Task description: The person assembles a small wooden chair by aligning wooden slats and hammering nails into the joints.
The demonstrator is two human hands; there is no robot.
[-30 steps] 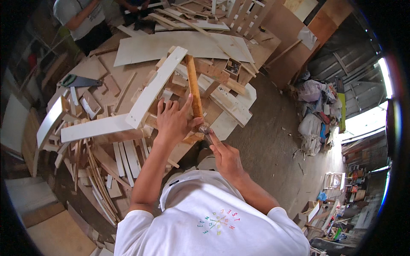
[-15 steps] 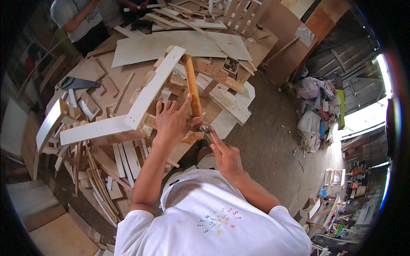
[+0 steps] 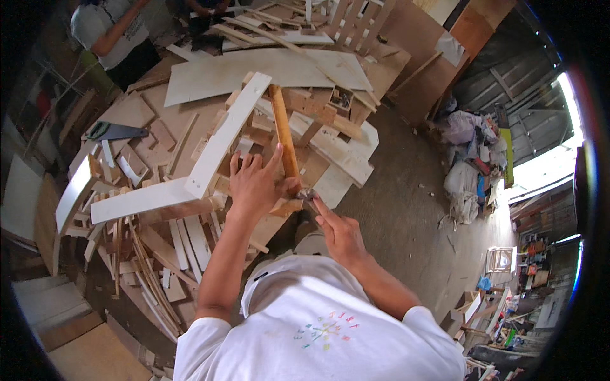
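Observation:
My left hand (image 3: 253, 185) lies with its fingers spread on the wood pieces at the bench's near edge, thumb against an orange-brown wooden bar (image 3: 282, 133). The bar runs away from me across a long white slat (image 3: 223, 138). My right hand (image 3: 340, 233) grips a small dark metal tool (image 3: 307, 193) whose tip meets the bar's near end. How the tool is shaped inside the hand is hidden.
The workbench (image 3: 381, 70) is heaped with plywood sheets, slats and offcuts. A handsaw (image 3: 113, 131) lies at the left. Another person (image 3: 114, 35) stands at the far left corner. Bags and clutter (image 3: 467, 159) sit on the floor to the right.
Both hands stay at the bar's near end. The left fingers have spread slightly wider.

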